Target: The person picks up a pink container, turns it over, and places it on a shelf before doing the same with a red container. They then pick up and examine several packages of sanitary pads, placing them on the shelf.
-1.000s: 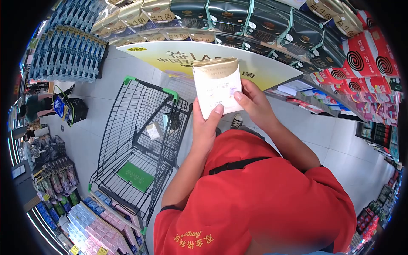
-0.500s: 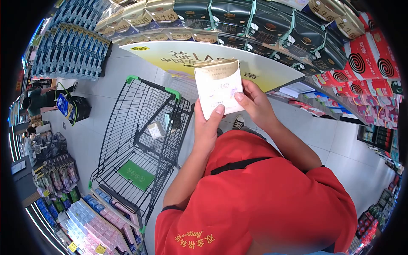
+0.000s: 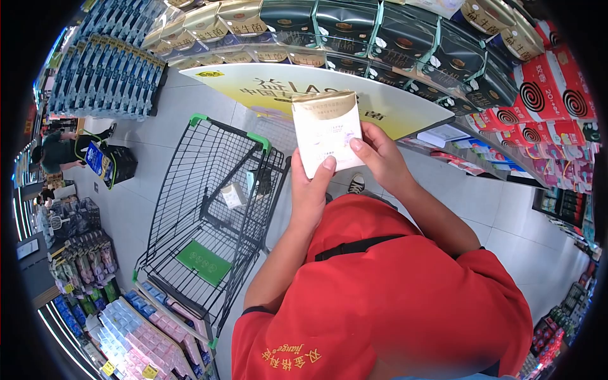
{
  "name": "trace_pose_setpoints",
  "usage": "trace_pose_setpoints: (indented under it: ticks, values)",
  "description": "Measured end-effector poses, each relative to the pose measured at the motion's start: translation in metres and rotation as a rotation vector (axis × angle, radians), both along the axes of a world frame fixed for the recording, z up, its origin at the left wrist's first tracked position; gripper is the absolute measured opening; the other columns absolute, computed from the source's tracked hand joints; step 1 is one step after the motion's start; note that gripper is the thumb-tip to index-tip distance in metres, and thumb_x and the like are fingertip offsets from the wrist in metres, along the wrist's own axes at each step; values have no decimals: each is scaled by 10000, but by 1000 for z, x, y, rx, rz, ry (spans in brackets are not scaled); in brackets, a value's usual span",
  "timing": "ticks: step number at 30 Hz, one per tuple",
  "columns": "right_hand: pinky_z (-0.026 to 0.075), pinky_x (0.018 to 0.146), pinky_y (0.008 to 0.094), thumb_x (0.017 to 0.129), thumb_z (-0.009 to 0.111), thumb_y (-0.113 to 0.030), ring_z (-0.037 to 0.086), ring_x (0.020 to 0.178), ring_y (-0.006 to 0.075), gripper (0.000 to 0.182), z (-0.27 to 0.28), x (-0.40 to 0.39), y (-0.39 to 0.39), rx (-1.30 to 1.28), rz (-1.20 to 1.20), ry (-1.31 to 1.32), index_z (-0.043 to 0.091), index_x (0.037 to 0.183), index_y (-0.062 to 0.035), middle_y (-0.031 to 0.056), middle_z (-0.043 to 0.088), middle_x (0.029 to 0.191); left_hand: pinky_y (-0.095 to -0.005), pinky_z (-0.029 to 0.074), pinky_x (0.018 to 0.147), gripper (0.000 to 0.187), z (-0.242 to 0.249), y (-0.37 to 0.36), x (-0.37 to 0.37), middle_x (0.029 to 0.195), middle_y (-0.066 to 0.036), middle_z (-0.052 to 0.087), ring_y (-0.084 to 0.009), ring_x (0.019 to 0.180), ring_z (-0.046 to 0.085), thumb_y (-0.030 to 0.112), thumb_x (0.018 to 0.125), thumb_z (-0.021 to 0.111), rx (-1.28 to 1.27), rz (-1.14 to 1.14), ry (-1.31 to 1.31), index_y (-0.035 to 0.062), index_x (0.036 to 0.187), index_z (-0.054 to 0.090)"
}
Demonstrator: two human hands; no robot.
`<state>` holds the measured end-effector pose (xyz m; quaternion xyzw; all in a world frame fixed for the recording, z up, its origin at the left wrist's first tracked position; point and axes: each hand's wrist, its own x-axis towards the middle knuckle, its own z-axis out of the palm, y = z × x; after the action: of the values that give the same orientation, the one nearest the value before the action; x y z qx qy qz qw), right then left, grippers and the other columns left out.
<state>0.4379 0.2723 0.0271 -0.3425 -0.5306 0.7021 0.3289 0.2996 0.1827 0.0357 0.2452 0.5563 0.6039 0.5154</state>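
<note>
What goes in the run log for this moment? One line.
left hand: holds gold-and-white pack | right hand: holds same pack | shopping cart: small box inside

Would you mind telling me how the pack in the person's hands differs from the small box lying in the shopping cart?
The gold-and-white pack is held up by both the left hand and the right hand; the small box lies untouched in the cart. The pack has a gold band along its top edge, while the box looks plain and pale. The pack appears far larger in the view, being nearer the camera. Both are light-coloured, flat-faced packages.
</note>
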Motion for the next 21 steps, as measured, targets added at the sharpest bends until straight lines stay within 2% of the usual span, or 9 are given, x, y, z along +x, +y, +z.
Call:
trace_pose_setpoints:
  ticks: [16,18,21]
  values:
    - [430,942,305,941,590,-256,555,1065,156,481,-4,-3,0,8,7,-9,462,1297,42,112,583,1172,-350,493,890,559,-6,-1,-3,1248,-147,510,-210,1098,550,218,926,600,43,17,-31,-6,1354,321]
    - [433,936,305,937,594,-264,557,1057,155,494,-6,-3,0,17,11,-9,460,1302,42,112,583,1172,-319,437,955,616,-7,-1,-4,1229,-142,517,-177,1115,521,211,901,658,66,29,-18,-45,1348,320]
    - [421,957,307,943,577,-259,545,1088,156,497,-1,-3,2,31,39,-27,442,1314,42,112,575,1199,-323,430,962,625,-2,-1,-4,1236,-145,511,-181,1121,517,221,898,663,84,29,-1,-49,1344,320]
